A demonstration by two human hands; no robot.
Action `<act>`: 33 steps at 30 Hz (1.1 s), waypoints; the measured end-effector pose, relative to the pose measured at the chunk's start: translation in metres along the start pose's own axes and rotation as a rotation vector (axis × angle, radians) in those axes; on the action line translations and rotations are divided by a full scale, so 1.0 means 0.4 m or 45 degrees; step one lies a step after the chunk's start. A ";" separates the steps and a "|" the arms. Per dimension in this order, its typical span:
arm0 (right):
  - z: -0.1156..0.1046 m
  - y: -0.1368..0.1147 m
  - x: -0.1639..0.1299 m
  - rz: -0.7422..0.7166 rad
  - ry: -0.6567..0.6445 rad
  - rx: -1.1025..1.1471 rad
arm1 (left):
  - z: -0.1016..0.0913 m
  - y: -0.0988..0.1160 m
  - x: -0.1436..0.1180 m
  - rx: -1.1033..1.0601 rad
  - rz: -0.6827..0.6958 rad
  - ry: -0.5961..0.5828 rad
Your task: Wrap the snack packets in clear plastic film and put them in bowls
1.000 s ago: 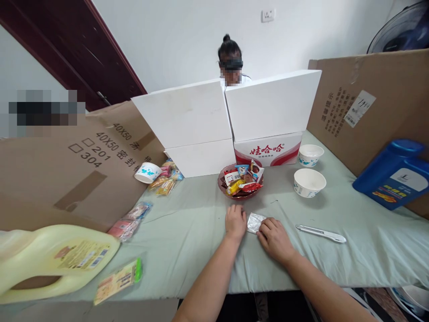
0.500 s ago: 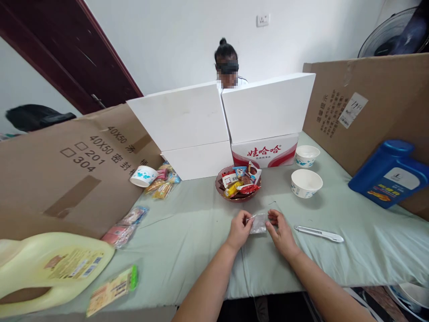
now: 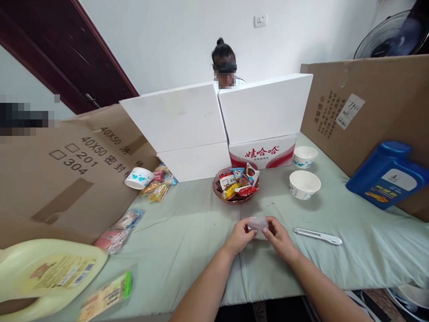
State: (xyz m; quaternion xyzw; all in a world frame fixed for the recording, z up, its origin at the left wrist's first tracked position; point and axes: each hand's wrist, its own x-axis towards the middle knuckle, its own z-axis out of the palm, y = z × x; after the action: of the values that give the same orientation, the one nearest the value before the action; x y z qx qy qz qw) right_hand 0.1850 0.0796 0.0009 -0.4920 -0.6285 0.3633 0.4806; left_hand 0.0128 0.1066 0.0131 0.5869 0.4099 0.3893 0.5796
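Between my hands is a small clear plastic bag [image 3: 258, 222], held just above the cloth near the table's front. My left hand [image 3: 241, 235] pinches its left side, thumb on top. My right hand [image 3: 279, 238] grips its right side, with the thumb pressed on the near face. Whether anything is inside the bag I cannot tell. Beyond my hands stands a reddish glass bowl [image 3: 231, 200] heaped with wrapped snacks [image 3: 238, 182]. A white utility knife [image 3: 317, 236] lies on the cloth to the right of my right hand.
Two paper bowls [image 3: 304, 184] stand at right, near a blue jug [image 3: 385, 176]. At left are a tipped paper bowl [image 3: 138, 178], packaged snacks [image 3: 160, 184], a pale yellow jug [image 3: 50, 273] and a green-capped packet [image 3: 106, 297]. White boxes [image 3: 181, 118] and cardboard [image 3: 77, 174] wall the table; a person sits behind.
My right hand has closed onto the bag's right side, where its fingers were apart before. The bag now looks bunched, and both hands are nearer each other. The view shifted slightly.
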 end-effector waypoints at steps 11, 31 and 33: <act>0.012 0.005 -0.010 -0.001 0.134 -0.161 | 0.015 0.000 0.004 -0.110 -0.037 0.126; -0.339 -0.129 0.237 -0.071 0.185 -1.531 | -0.006 0.015 0.008 -0.337 -0.286 0.021; -0.394 -0.124 0.298 0.125 0.007 -1.580 | -0.002 0.008 0.010 -0.259 -0.270 -0.038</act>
State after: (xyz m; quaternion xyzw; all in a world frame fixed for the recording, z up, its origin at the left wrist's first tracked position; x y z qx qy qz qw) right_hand 0.3168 0.1799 0.1196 -0.7089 -0.6979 -0.0492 0.0894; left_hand 0.0134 0.1106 0.0165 0.4844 0.4192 0.3566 0.6800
